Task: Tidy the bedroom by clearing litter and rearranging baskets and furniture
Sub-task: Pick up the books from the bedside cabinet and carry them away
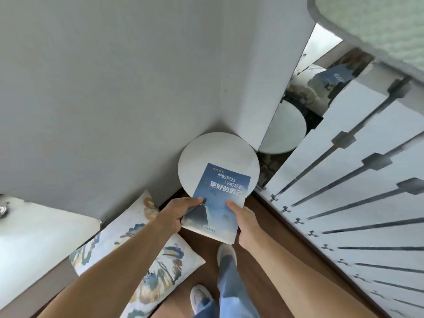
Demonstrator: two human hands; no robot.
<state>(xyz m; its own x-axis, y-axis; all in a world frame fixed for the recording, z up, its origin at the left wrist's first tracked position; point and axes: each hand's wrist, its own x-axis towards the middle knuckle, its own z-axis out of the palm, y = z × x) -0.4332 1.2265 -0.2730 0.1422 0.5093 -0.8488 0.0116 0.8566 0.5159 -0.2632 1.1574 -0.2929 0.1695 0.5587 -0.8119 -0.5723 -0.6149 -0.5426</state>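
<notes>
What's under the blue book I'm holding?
Under the blue book sits the round white side table at its far half, wooden floor at its near edge. The tabletop it covers is hidden.

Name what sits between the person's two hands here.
In the head view, a blue book fills that gap: the left hand grips its left edge, the right hand its right edge, its far end over the round table.

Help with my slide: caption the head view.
Left hand and right hand hold a blue book at a round white table in a corner, beside a floral pillow.
</notes>
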